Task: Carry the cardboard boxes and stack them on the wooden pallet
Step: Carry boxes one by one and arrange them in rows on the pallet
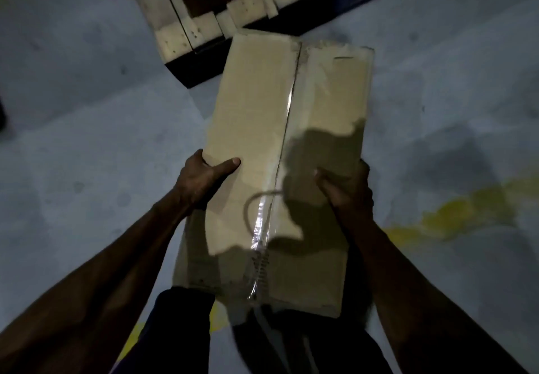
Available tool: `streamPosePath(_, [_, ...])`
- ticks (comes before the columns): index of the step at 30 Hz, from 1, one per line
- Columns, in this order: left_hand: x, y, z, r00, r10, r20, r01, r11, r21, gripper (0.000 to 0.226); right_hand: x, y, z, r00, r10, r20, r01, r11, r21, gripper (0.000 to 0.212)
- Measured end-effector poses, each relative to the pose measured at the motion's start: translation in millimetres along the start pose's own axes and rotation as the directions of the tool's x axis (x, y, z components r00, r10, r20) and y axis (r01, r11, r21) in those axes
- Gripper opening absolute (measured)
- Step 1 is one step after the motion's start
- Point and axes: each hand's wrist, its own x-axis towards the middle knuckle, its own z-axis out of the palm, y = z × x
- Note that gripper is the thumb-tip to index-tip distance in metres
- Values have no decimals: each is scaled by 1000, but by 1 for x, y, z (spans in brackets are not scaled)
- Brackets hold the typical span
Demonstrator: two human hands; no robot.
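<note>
A long brown cardboard box [262, 117], sealed along its middle seam with clear tape, is held lengthwise in front of me above the floor. My left hand [201, 182] grips its left edge, thumb lying on the top face. My right hand [347, 190] grips the right edge in shadow, thumb on top. The wooden pallet [204, 23] lies on the floor just beyond the box's far end, its pale slat ends and dark gaps showing. No box is visible on the part of the pallet in view.
Grey concrete floor [87, 140] surrounds me, with smeared yellow paint marks [455, 213] at the right and near my legs. My dark trousers show under the box. A dark object sits at the far left edge.
</note>
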Motion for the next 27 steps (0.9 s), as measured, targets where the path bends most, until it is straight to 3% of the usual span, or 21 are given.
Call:
streamPosePath(2, [-30, 11, -22, 998, 10, -61, -9, 1000, 14, 110, -13, -39, -18, 998, 36, 59, -31, 997, -75, 111])
streamPosePath(4, [-70, 29, -45, 992, 19, -126, -19, 1000, 1, 114, -36, -90, -39, 995, 6, 97, 9, 988, -151, 99])
streamPosePath(8, [-149, 76, -96, 975, 51, -217, -58, 998, -26, 107, -89, -196, -78, 992, -115, 51, 125, 949, -291, 92])
streamPosePath(14, [-246, 156, -189, 937, 174, -302, -157, 984, 79, 80, -175, -326, -123, 970, -244, 16, 239, 933, -270, 90])
streamPosePath(19, [-287, 201, -283, 883, 293, -366, -235, 952, 195, 68, -238, -414, -117, 965, -262, 4, 257, 943, -209, 87])
streamPosePath(27, [-290, 231, -412, 847, 347, -402, -297, 937, 184, 77, -288, -533, -61, 954, -300, -32, 286, 934, -215, 86])
